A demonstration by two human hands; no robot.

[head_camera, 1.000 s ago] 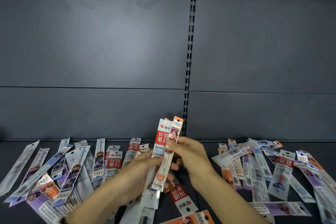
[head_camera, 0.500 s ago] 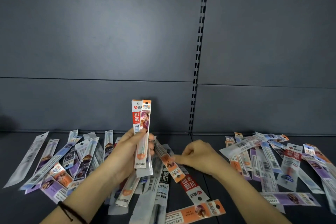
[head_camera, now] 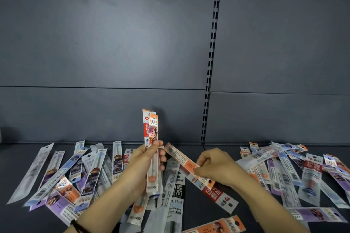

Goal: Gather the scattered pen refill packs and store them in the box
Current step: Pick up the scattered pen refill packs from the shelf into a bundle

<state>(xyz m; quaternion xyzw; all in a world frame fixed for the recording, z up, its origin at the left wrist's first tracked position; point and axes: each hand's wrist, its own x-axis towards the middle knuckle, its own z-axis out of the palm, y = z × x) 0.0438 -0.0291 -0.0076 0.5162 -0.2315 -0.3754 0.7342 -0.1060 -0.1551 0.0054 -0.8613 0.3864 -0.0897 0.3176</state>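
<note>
My left hand (head_camera: pixel 141 168) grips a small upright bundle of pen refill packs (head_camera: pixel 151 130), red-white and orange-topped, above the shelf. My right hand (head_camera: pixel 217 166) pinches one orange-and-clear refill pack (head_camera: pixel 181 159) that slants up to the left, its far end close to my left fingers. Several more refill packs lie scattered on the dark shelf: a pile on the left (head_camera: pixel 75 174), a pile on the right (head_camera: pixel 295 172), and some under my hands (head_camera: pixel 175 193). No box is in view.
The dark shelf floor (head_camera: pixel 214 212) ends at a grey back panel (head_camera: pixel 113 62) with a slotted vertical upright (head_camera: pixel 210 73). An orange pack (head_camera: pixel 217 226) lies near the front edge between my forearms. A dark band sits on my left wrist (head_camera: pixel 76 226).
My left hand has held the upright bundle roughly in place. My right hand, which had reached down to the shelf, now lifts an orange pack off the pile toward the bundle.
</note>
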